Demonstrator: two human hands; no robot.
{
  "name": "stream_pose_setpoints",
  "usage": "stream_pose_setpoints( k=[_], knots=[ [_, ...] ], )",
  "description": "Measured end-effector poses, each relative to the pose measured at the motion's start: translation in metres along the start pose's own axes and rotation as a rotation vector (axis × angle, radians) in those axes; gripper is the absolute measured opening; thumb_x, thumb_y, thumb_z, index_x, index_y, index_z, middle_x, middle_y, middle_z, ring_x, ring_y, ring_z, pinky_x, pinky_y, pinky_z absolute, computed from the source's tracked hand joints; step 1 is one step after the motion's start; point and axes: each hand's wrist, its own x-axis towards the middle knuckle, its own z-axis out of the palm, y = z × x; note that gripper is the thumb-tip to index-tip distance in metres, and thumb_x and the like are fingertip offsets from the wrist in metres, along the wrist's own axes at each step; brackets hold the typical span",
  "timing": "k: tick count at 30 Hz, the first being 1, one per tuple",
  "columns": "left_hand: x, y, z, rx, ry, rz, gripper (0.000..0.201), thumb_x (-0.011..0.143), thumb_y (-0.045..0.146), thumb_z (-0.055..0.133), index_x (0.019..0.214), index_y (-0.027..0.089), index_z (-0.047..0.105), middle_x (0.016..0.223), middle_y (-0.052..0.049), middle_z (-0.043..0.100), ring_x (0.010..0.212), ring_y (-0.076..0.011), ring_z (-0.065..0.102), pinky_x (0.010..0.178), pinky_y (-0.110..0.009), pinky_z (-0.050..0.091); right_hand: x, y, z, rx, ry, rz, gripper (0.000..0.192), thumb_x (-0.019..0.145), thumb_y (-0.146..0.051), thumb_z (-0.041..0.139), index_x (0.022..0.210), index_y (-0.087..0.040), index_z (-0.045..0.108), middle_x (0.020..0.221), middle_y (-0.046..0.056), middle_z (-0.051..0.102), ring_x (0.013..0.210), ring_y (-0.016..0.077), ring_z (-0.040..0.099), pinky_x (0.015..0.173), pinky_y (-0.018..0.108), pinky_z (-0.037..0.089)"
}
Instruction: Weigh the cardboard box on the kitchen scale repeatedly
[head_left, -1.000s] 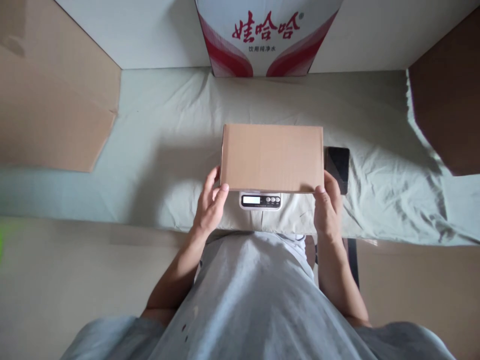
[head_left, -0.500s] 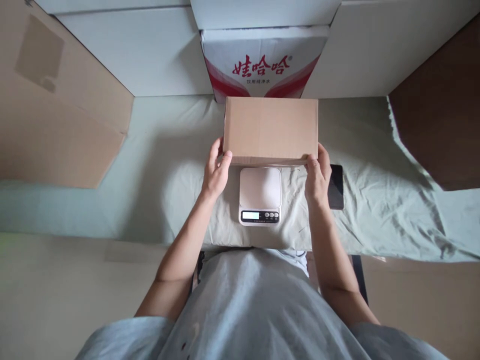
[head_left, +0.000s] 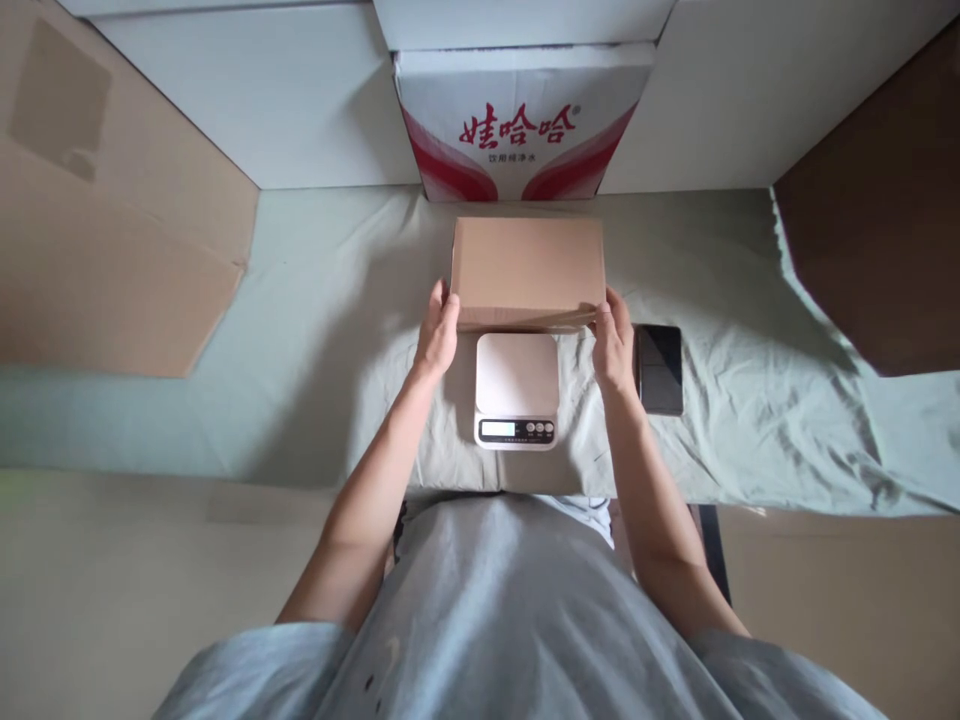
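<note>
The plain brown cardboard box (head_left: 527, 265), closed and level, sat toward the far edge of the cloth-covered table (head_left: 750, 420), near its middle.

- A makeshift packing and weighing spot, likely in a home or small storeroom rather than a fitted workshop.
- The worktop is draped in a wrinkled pale-green cloth (head_left: 750, 400).
- A small digital scale (head_left: 517, 385) sits mid-table, a phone (head_left: 659, 367) just beside it.
- A plain carton (head_left: 527, 270) lies behind the scale.
- A printed water case (head_left: 521, 125) and white boards (head_left: 285, 110) form the back wall.
- Flat cardboard sheets (head_left: 112, 240) stand at both sides.
</note>
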Motion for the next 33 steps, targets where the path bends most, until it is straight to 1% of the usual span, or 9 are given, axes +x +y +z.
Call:
stream_pose_setpoints(
  k=[3, 6, 9, 15, 19, 23, 26, 29, 33],
  knots=[
    [-0.001, -0.009, -0.01, 0.01, 0.047, -0.04, 0.067, 0.089, 0.063, 0.042, 0.143, 0.024, 0.039, 0.16, -0.008, 0.032, 0.149, -0.0244, 0.03, 0.122, -0.044, 0.027, -0.004, 0.007, -0.008, 0.023, 0.059, 0.073, 0.056, 0.085, -0.064, 0.044, 0.128, -0.03, 0.053, 0.134, 0.007, 0.06, 0.125, 0.0229, 0.058, 0.106, 0.048, 0.047],
    [-0.008, -0.026, -0.021, 0.004, 0.08, -0.067, 0.061, 0.089, 0.061, 0.044, 0.138, 0.024, 0.045, 0.154, -0.01, 0.041, 0.145, -0.0241, 0.036, 0.121, -0.046, 0.029, -0.009, 0.018, -0.017, 0.033, 0.077, 0.145, 0.061, 0.084, -0.066, 0.045, 0.129, -0.026, 0.052, 0.128, 0.011, 0.064, 0.117, 0.0236, 0.063, 0.102, 0.048, 0.05],
    [-0.017, -0.045, -0.028, -0.007, 0.116, -0.102, 0.061, 0.085, 0.06, 0.05, 0.131, 0.021, 0.05, 0.148, -0.015, 0.048, 0.14, -0.0269, 0.044, 0.118, -0.048, 0.033, -0.014, 0.031, -0.022, 0.022, 0.071, 0.201, 0.061, 0.083, -0.066, 0.046, 0.128, -0.025, 0.053, 0.124, 0.011, 0.066, 0.111, 0.0217, 0.065, 0.1, 0.047, 0.051],
    [-0.023, -0.065, -0.032, -0.053, 0.158, -0.101, 0.056, 0.082, 0.054, 0.056, 0.125, 0.019, 0.052, 0.139, -0.018, 0.056, 0.134, -0.0253, 0.052, 0.114, -0.044, 0.04, -0.017, 0.049, -0.021, 0.054, 0.109, 0.165, 0.061, 0.081, -0.064, 0.051, 0.125, -0.022, 0.054, 0.121, 0.011, 0.066, 0.107, 0.0191, 0.066, 0.098, 0.044, 0.051],
    [-0.021, -0.063, -0.034, -0.066, 0.16, -0.104, 0.052, 0.081, 0.054, 0.058, 0.121, 0.021, 0.056, 0.138, -0.017, 0.057, 0.132, -0.0257, 0.054, 0.114, -0.047, 0.04, -0.016, 0.047, -0.021, 0.062, 0.098, 0.181, 0.061, 0.08, -0.065, 0.053, 0.124, -0.023, 0.055, 0.121, 0.01, 0.066, 0.107, 0.0191, 0.066, 0.101, 0.046, 0.049],
    [-0.015, -0.051, -0.032, -0.045, 0.098, -0.06, 0.056, 0.082, 0.062, 0.055, 0.123, 0.024, 0.058, 0.144, -0.012, 0.054, 0.139, -0.0263, 0.045, 0.118, -0.049, 0.032, -0.011, 0.034, -0.018, 0.049, 0.045, 0.179, 0.062, 0.08, -0.065, 0.052, 0.129, -0.027, 0.053, 0.127, 0.009, 0.064, 0.114, 0.0201, 0.063, 0.103, 0.048, 0.047],
    [-0.005, -0.04, -0.02, -0.032, 0.027, 0.007, 0.064, 0.08, 0.07, 0.05, 0.126, 0.025, 0.057, 0.15, -0.01, 0.047, 0.144, -0.0258, 0.039, 0.12, -0.046, 0.028, -0.003, 0.023, -0.009, 0.062, -0.017, 0.137, 0.06, 0.082, -0.064, 0.049, 0.133, -0.032, 0.049, 0.135, 0.006, 0.06, 0.122, 0.0198, 0.059, 0.105, 0.046, 0.047],
    [0.009, -0.035, -0.005, -0.061, 0.022, 0.003, 0.074, 0.079, 0.075, 0.045, 0.131, 0.022, 0.051, 0.152, -0.014, 0.043, 0.143, -0.028, 0.039, 0.118, -0.048, 0.031, 0.005, 0.018, 0.002, 0.096, -0.079, 0.095, 0.06, 0.085, -0.066, 0.042, 0.132, -0.03, 0.051, 0.133, 0.006, 0.06, 0.118, 0.0197, 0.06, 0.102, 0.044, 0.048],
    [0.018, -0.024, 0.005, -0.109, 0.003, -0.054, 0.075, 0.081, 0.077, 0.04, 0.128, 0.02, 0.051, 0.141, -0.017, 0.052, 0.137, -0.0326, 0.046, 0.112, -0.056, 0.037, 0.011, 0.012, 0.009, 0.106, -0.077, 0.085, 0.061, 0.086, -0.067, 0.039, 0.125, -0.023, 0.056, 0.123, 0.009, 0.063, 0.111, 0.0207, 0.062, 0.096, 0.042, 0.051]
  ],
)
